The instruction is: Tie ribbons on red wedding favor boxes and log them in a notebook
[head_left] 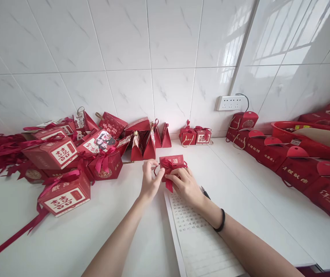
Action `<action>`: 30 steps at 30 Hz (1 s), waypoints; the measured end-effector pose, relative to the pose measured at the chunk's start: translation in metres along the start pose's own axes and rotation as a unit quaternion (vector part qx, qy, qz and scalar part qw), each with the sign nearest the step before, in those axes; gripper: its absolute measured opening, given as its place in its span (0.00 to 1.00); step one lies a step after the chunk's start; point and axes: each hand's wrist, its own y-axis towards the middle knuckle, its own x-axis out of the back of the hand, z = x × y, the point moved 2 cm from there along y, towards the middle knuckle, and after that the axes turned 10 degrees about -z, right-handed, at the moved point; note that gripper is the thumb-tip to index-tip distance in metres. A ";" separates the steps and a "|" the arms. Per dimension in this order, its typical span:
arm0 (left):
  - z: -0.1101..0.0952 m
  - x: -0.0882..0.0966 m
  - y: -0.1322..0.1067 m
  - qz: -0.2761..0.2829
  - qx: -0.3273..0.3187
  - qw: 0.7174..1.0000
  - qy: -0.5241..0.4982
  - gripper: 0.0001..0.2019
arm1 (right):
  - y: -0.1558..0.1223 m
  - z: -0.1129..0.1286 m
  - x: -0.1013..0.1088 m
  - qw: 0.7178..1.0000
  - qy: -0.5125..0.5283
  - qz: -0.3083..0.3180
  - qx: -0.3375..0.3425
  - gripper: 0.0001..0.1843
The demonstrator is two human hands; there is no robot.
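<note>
In front of me a small red gift box point(178, 159) with gold lettering stands on the white counter, a red ribbon bow point(169, 165) tied across it. My left hand point(150, 177) is at its left side, finger and thumb curled around a thin dark-red loop of ribbon, the thumb near the bow. Over the front of the box lies my right hand point(185, 185), its bent fingers closed on the ribbon by the bow. One ribbon tail hangs down between the hands. The right fingers hide much of the box front.
Red gift boxes point(63, 192) and loose ribbons point(3, 154) pile up at left. Two small boxes point(195, 135) stand by the tiled wall. A row of red boxes point(294, 171) and a red basin point(314, 142) are at right. A handwritten notebook point(208, 250) and pen point(205, 192) lie under my right arm.
</note>
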 end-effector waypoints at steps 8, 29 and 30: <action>0.002 -0.012 0.019 0.124 -0.027 0.992 0.025 0.13 | -0.001 0.003 0.003 0.998 -0.016 -0.002 0.058 0.11; 0.012 -0.010 0.015 0.081 0.084 0.990 -0.074 0.13 | 0.000 -0.053 0.029 0.977 0.149 0.105 -0.113 0.28; 0.013 -0.010 0.014 0.070 0.090 0.990 -0.085 0.15 | 0.000 -0.051 0.027 0.975 0.152 0.119 -0.112 0.26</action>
